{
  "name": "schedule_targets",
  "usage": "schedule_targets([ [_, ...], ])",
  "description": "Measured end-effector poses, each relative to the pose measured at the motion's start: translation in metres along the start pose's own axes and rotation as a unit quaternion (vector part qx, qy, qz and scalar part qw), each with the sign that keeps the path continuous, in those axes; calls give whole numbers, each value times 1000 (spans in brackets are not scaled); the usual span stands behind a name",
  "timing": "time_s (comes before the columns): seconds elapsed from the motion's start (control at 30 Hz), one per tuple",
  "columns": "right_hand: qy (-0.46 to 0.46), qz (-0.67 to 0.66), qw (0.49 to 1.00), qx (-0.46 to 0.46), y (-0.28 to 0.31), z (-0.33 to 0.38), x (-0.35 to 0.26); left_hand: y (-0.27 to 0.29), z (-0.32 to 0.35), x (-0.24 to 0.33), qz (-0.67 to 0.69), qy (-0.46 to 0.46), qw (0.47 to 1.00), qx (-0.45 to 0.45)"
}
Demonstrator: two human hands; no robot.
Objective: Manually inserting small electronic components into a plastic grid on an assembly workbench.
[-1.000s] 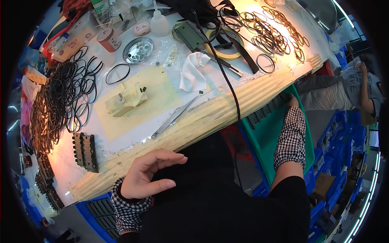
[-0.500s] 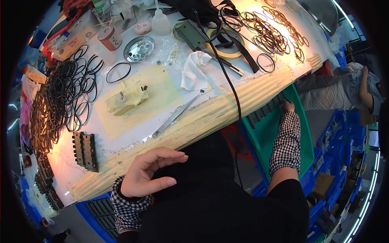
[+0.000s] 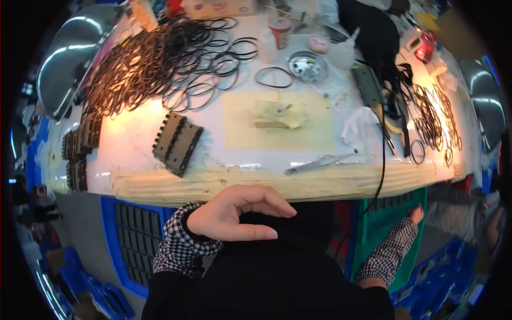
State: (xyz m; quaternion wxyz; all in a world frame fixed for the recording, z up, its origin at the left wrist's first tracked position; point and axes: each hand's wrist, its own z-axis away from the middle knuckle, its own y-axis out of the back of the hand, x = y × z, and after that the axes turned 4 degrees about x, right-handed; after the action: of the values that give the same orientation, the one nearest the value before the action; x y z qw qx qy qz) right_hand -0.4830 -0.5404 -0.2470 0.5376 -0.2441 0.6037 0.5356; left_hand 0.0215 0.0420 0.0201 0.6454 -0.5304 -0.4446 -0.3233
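A lane of bare tabletop [image 3: 213, 136] runs between the dark strips [image 3: 177, 143] and the taped block [image 3: 272, 116]! Tangled black rings [image 3: 160, 64] jam the upper left, tweezers [image 3: 322, 163] lie across the front, and there's the black cable [image 3: 383, 154], draped over the table edge, cutting between left hand [image 3: 240, 214] and green tray [image 3: 373, 234].

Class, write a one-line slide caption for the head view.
Left hand open before a cluttered workbench, right hand at a green bin holding dark strips.
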Motion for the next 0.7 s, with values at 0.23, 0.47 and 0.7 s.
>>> schedule_targets([
  [0.23, 234, -172, 955, -54, 2, 97, -184, 56, 77, 11, -301, -178, 783, 514],
  [0.47, 292, -227, 919, -133, -52, 191, -264, 215, 206, 51, -676, -78, 321, 658],
  [0.7, 338, -183, 890, -245, -80, 241, -278, 290, 209, 55, -811, 72, 197, 546],
])
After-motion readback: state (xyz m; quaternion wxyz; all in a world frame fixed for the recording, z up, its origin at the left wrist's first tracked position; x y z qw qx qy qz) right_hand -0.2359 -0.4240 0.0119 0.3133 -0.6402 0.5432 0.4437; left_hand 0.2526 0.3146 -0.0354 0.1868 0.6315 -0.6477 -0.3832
